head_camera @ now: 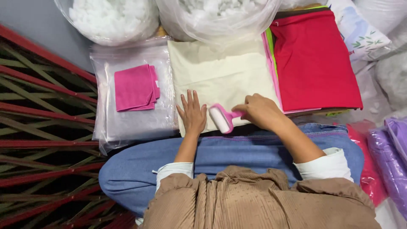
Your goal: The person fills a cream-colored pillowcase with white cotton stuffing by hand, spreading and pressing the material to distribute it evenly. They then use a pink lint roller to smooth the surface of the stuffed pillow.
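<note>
Floor-level setup: grey floor at top left, red-and-olive striped mat (38, 127) to the left, person sitting cross-legged in jeans. Cream fabric (220, 80) is spread flat just ahead of the knees. Left hand (193, 113) lies palm down on the cloth's near edge, fingers (189, 98) straight and slightly spread, holding nothing, just pressing. Right hand (259, 111) is curled shut around the pink handle of a lint roller (222, 118); the white roller head sits on the cloth just right of the left fingertips, nearly touching the left thumb side. Beyond the right knuckles: stack of folded fabrics, red one (313, 59) on top. Left of the left hand: clear plastic bag (127, 123) with a folded pink cloth (135, 87) on it. Past the fingertips, far edge: two clear bags of white stuffing (110, 19). Purple bagged items (392, 157) far right.
</note>
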